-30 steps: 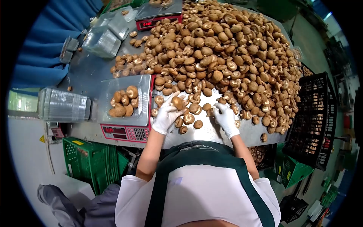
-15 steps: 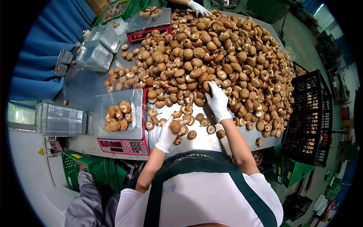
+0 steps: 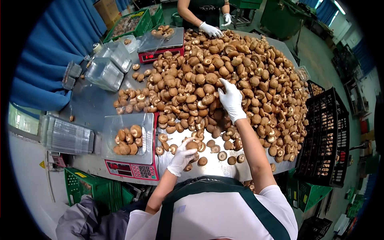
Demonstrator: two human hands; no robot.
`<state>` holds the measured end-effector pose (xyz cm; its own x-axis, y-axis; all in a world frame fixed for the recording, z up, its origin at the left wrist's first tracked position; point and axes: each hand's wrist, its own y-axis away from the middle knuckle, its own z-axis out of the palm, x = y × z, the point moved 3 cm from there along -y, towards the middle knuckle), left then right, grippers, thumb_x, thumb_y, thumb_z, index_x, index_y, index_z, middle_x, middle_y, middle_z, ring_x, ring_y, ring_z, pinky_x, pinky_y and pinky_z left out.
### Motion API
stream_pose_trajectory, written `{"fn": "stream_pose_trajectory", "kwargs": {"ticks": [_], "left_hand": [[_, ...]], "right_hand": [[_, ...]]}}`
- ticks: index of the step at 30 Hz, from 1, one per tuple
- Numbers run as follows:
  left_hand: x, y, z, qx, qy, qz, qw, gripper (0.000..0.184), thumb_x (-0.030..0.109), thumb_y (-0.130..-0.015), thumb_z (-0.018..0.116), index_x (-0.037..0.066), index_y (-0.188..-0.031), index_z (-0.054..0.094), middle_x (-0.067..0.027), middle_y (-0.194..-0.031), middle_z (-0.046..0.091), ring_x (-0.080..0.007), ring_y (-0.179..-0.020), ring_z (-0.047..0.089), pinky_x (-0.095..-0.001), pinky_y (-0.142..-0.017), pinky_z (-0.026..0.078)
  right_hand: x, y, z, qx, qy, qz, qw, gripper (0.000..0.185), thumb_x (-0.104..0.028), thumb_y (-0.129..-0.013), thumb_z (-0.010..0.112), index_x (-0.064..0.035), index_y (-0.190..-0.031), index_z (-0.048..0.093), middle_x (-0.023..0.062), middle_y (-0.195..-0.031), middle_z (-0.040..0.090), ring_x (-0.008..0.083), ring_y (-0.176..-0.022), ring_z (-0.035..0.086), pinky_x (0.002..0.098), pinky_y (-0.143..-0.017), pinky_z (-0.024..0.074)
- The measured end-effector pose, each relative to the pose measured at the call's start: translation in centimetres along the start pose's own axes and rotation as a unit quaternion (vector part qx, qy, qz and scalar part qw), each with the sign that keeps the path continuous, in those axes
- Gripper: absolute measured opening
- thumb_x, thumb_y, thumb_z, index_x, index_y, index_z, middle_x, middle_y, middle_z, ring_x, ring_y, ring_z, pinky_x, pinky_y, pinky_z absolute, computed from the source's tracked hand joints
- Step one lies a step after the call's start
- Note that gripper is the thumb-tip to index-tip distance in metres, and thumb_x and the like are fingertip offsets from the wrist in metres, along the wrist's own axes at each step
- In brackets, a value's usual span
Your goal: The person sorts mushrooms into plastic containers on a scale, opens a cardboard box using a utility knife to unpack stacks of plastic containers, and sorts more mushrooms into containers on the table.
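Observation:
A large heap of brown mushrooms point(image 3: 256, 80) covers much of the metal table. My left hand point(image 3: 182, 158), in a white glove, is closed on a mushroom point(image 3: 192, 145) near the table's front edge, with loose mushrooms beside it. Farther forward, my gloved right hand point(image 3: 231, 98) rests on the heap, fingers apart, with no mushroom visible in its grasp. Left of my left hand, a red-framed scale point(image 3: 132, 170) bears a clear tray with several mushrooms point(image 3: 128, 140).
Stacked clear trays point(image 3: 67, 135) stand at the left, more point(image 3: 105, 74) behind. A second scale point(image 3: 162, 44) is at the back left. Across the table a co-worker's gloved hand point(image 3: 211, 30) touches the heap. A black crate point(image 3: 326, 136) stands right; a person's grey sleeve point(image 3: 80, 220) shows lower left.
My right hand has moved forward from the loose mushrooms onto the heap. My left hand still holds a mushroom. The co-worker across the table has come into view.

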<state>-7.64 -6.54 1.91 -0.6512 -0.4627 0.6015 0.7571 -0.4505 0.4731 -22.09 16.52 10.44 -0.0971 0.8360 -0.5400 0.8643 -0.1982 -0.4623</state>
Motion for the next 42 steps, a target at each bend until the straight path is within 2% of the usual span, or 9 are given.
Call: {"fn": "stream_pose_trajectory", "kwargs": {"ticks": [6, 11, 14, 20, 24, 28, 30, 38, 42], "left_hand": [[-0.3, 0.3, -0.8, 0.001, -0.025, 0.004, 1.0, 0.06, -0.006, -0.075, 0.061, 0.002, -0.129, 0.036, -0.0095, -0.1, 0.055, -0.0164, -0.081, 0.06, -0.0258, -0.069, 0.053], [-0.9, 0.5, -1.3, 0.023, -0.039, -0.019, 0.999, 0.051, 0.003, -0.082, 0.057, 0.007, -0.129, 0.039, -0.0087, -0.11, 0.056, -0.0138, -0.089, 0.058, -0.0244, -0.073, 0.05], [-0.7, 0.3, -0.6, 0.034, -0.025, -0.01, 0.999, 0.052, 0.002, -0.08, 0.06, 0.002, -0.128, 0.039, -0.0074, -0.097, 0.057, -0.015, -0.083, 0.06, -0.0253, -0.072, 0.05], [-0.9, 0.1, -0.6, 0.003, -0.018, -0.012, 1.0, 0.032, 0.015, -0.087, 0.055, 0.005, -0.116, 0.047, -0.0041, -0.095, 0.058, -0.0116, -0.077, 0.057, -0.0237, -0.067, 0.047], [-1.3, -0.5, -1.3, -0.002, 0.017, -0.022, 1.0, 0.025, 0.022, -0.089, 0.052, 0.008, -0.11, 0.051, -0.002, -0.093, 0.059, -0.0122, -0.078, 0.056, -0.0264, -0.069, 0.044], [-1.0, -0.5, -0.8, 0.0, 0.017, -0.034, 0.999, 0.025, 0.021, -0.089, 0.052, 0.008, -0.111, 0.051, -0.0022, -0.093, 0.059, -0.012, -0.078, 0.055, -0.0261, -0.069, 0.045], [-0.8, -0.6, -0.8, -0.008, 0.008, -0.027, 1.0, 0.025, 0.02, -0.089, 0.052, 0.008, -0.111, 0.051, -0.0024, -0.093, 0.059, -0.012, -0.078, 0.055, -0.0261, -0.069, 0.045], [-0.9, -0.5, -0.9, 0.006, 0.015, -0.03, 0.999, 0.027, 0.017, -0.088, 0.052, 0.007, -0.114, 0.048, -0.004, -0.094, 0.059, -0.0128, -0.076, 0.056, -0.0256, -0.068, 0.045], [-0.7, -0.3, -0.4, 0.024, 0.018, -0.036, 0.999, 0.027, 0.016, -0.088, 0.053, 0.006, -0.112, 0.051, -0.0045, -0.094, 0.059, -0.0126, -0.075, 0.055, -0.0247, -0.066, 0.045]], "right_hand": [[-0.2, -4.2, 0.5, -0.027, 0.031, 0.006, 0.999, 0.04, -0.017, -0.075, 0.066, -0.0158, -0.114, 0.058, 0.015, -0.091, 0.06, 0.0312, -0.083, 0.06, 0.0377, -0.073, 0.0492], [-2.8, -5.0, 1.0, -0.114, 0.105, -0.008, 0.988, 0.051, -0.031, -0.074, 0.068, -0.0125, -0.119, 0.055, 0.0148, -0.101, 0.06, 0.0298, -0.091, 0.06, 0.037, -0.08, 0.0484], [-2.3, -5.1, 3.2, -0.138, 0.137, -0.045, 0.98, 0.05, -0.029, -0.075, 0.067, -0.0055, -0.117, 0.052, 0.0101, -0.106, 0.058, 0.0275, -0.096, 0.055, 0.0365, -0.08, 0.0472], [-1.2, -4.8, 3.1, -0.081, 0.104, -0.061, 0.989, 0.04, -0.023, -0.075, 0.065, -0.0059, -0.109, 0.056, 0.008, -0.106, 0.059, 0.0283, -0.091, 0.055, 0.0371, -0.077, 0.0478], [0.2, -6.5, 1.3, 0.027, 0.189, -0.115, 0.975, 0.03, -0.003, -0.072, 0.055, -0.004, -0.102, 0.056, 0.0109, -0.109, 0.058, 0.0293, -0.085, 0.057, 0.0366, -0.069, 0.0501], [2.8, -7.6, 2.1, -0.041, 0.284, -0.1, 0.953, 0.032, -0.002, -0.075, 0.053, -0.0039, -0.107, 0.054, 0.0133, -0.123, 0.05, 0.0278, -0.083, 0.058, 0.0353, -0.065, 0.0518], [3.3, -8.0, 2.8, -0.081, 0.31, -0.094, 0.943, 0.049, 0.002, -0.07, 0.055, -0.0091, -0.117, 0.051, 0.011, -0.128, 0.046, 0.0292, -0.086, 0.058, 0.036, -0.069, 0.0516], [2.3, -7.4, -0.5, -0.111, 0.216, -0.123, 0.962, 0.038, 0.004, -0.073, 0.05, -0.006, -0.11, 0.055, 0.0051, -0.121, 0.054, 0.0266, -0.093, 0.059, 0.0367, -0.072, 0.0508], [2.9, -8.2, 0.6, -0.103, 0.256, -0.1, 0.956, 0.045, 0.003, -0.075, 0.049, -0.0053, -0.119, 0.049, 0.0102, -0.123, 0.053, 0.0291, -0.093, 0.06, 0.0381, -0.073, 0.0514]]}}
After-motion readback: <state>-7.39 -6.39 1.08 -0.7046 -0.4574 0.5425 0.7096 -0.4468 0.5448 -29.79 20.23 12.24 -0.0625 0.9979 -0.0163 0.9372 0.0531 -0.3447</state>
